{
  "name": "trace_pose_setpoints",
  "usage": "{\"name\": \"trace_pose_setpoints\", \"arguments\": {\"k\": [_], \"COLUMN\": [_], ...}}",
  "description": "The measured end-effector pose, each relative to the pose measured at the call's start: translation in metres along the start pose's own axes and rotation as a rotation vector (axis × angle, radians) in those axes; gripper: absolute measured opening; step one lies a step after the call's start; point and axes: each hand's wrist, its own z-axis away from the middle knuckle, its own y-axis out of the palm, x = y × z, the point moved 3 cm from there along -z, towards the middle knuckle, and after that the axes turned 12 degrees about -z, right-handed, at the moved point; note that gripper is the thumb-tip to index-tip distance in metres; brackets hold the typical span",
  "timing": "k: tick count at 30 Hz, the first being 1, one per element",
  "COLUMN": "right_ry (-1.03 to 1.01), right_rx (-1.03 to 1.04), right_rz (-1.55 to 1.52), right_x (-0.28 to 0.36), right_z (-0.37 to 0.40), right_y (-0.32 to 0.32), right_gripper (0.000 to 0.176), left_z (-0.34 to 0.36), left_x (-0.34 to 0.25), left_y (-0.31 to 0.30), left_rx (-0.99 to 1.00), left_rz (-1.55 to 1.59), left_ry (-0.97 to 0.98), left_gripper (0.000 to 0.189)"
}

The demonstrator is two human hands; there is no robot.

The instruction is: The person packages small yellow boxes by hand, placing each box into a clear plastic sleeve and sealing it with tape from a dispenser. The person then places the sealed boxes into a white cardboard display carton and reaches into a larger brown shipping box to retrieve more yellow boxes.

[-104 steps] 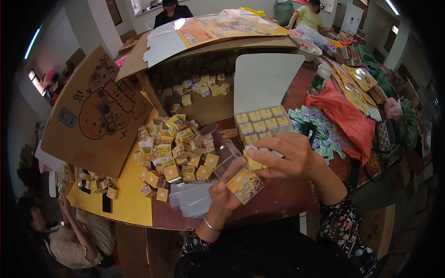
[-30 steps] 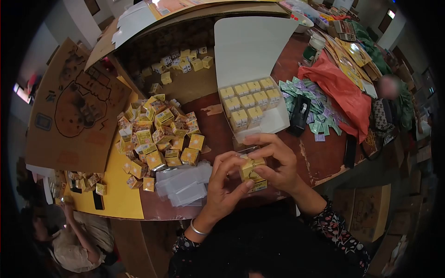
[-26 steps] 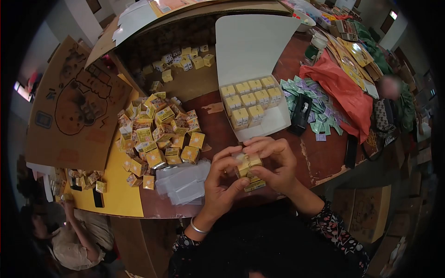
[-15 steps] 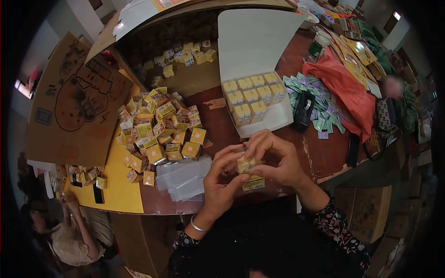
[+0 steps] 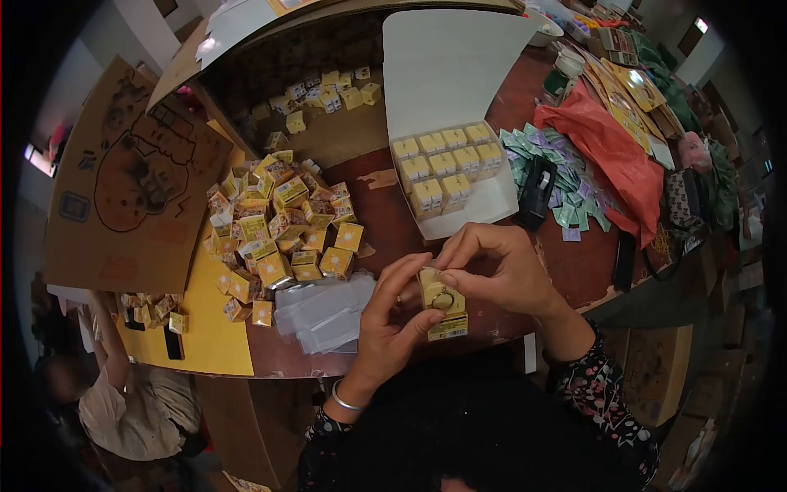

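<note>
Between both hands is a small yellow box (image 5: 440, 297) with a clear cover around it. My left hand (image 5: 391, 321) grips its left side, thumb low and fingers at the top. The thumb and index finger of my right hand (image 5: 492, 266) pinch the top edge of the same box. Just below, another yellow box (image 5: 448, 326) with printed text stands at the table's near edge. Ahead, an open white carton (image 5: 475, 215) holds several wrapped yellow boxes (image 5: 443, 164). Flat clear plastic sleeves (image 5: 324, 316) lie left of my left hand.
Yellow boxes (image 5: 287, 221) are heaped at the left, before a large cardboard box (image 5: 344, 139). Green and purple packets (image 5: 574, 205), a black tape dispenser (image 5: 537, 193) and a red bag (image 5: 602, 148) lie right. Another person (image 5: 135, 410) sits at lower left.
My right hand's fingers have moved from the side of the held box up to its top edge, showing more of its face. The other person's arm and body have shifted.
</note>
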Motion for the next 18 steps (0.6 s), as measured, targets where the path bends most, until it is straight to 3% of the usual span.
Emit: {"name": "trace_pose_setpoints", "arguments": {"k": [2, 8, 18], "right_ry": [0.098, -0.050, 0.066], "right_rx": [-0.059, 0.044, -0.012], "right_rz": [-0.096, 0.069, -0.076], "right_x": [0.0003, 0.0017, -0.0029], "right_z": [0.0007, 0.0006, -0.0021], "right_y": [-0.0028, -0.0039, -0.0059], "right_gripper": [0.012, 0.010, 0.008], "left_z": [0.0017, -0.0007, -0.0046], "left_x": [-0.0052, -0.0016, -0.0032], "left_y": [0.0019, 0.0020, 0.0019], "left_rx": [0.020, -0.014, -0.069], "left_rz": [-0.016, 0.000, -0.147], "left_ry": [-0.035, 0.016, 0.066], "left_gripper": [0.069, 0.061, 0.052]}}
